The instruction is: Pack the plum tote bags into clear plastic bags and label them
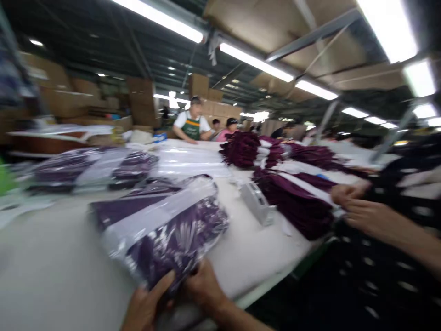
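Observation:
Both my hands grip the near end of a clear plastic bag point(172, 230) that holds a folded dark purple garment. My left hand point(146, 303) pinches the bag's near left corner, thumb on top. My right hand point(203, 287) clasps the near right corner, fingers curled under it. The bag lies tilted on the white table point(51, 266), over another bagged purple garment point(117, 209). The picture is smeared by motion.
More bagged purple garments point(89, 168) lie at the left. Unbagged purple garments point(296, 202) are stacked at the right, where a co-worker in dark dotted clothes reaches with a hand point(347, 193). A small white device point(257, 202) stands mid-table. Other people work at the far end.

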The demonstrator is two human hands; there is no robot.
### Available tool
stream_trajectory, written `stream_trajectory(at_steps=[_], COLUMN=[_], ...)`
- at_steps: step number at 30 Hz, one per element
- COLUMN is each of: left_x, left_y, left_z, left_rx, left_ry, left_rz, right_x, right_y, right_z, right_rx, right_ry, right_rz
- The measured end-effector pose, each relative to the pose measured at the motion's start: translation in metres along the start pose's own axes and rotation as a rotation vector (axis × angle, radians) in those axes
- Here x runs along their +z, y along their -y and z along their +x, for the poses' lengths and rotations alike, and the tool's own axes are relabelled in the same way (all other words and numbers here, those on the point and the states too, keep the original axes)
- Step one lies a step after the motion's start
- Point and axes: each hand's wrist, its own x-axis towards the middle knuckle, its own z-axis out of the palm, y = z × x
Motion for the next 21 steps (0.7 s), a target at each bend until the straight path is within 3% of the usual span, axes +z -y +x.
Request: stream_trajectory(at_steps=[2, 4, 9, 14, 17, 21], left_x=[-0.021, -0.028, -0.019, -0.019, -0.022, -0.025], left_y=[0.004, 0.005, -0.002, -0.006, -0.005, 0.0], left_z=[0.0, 0.004, 0.005, 0.003, 0.005, 0.008], left_rx=[-0.038, -0.032, -0.049, -0.063, -0.052, 0.024], left_ry=[-0.015, -0.012, -0.041, -0.033, -0.06, -0.107], left_rz=[-0.02, -0.051, -0.117, -0.135, -0.1, -0.008], right_x=[0.016, 0.019, 0.006, 0.01, 0.011, 0.007], right_y=[-0.021, -0.035, -0.036, -0.028, -0.02, -0.007], right_z=[0.004, 0.01, 0.023, 0.026, 0.022, 0.015], right_rx=[0.081, 0.127, 0.13, 0.157, 0.224, 0.402], right_ry=[0.032, 0.017, 0.055, 0.032, 0.132, 0.384], right_rz=[0.034, -0.007, -0.149, -0.234, -0.047, 0.429])
